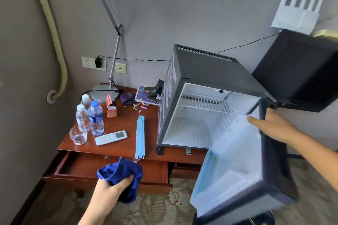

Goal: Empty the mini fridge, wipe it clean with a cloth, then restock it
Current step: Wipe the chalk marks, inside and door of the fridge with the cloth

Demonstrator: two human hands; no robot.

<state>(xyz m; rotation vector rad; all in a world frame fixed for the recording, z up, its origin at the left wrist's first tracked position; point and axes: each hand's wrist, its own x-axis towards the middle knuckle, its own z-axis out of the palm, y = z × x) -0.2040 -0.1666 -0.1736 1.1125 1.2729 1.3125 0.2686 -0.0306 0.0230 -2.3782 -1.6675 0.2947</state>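
Bunching a soft blue cloth (121, 177) in curled fingers, the left hand (111, 186) holds something light and limp that is best gripped as a wad, nearer than the open drawer (76, 166). Beyond and to the right, the right hand (272, 126) rests straight fingers on the top edge of the swung-open door (237, 166), stiff and hinged. Past its fingertips the mini fridge (206, 71) stands emptied except for a wire shelf (204, 102); the door's lower end runs out of frame.
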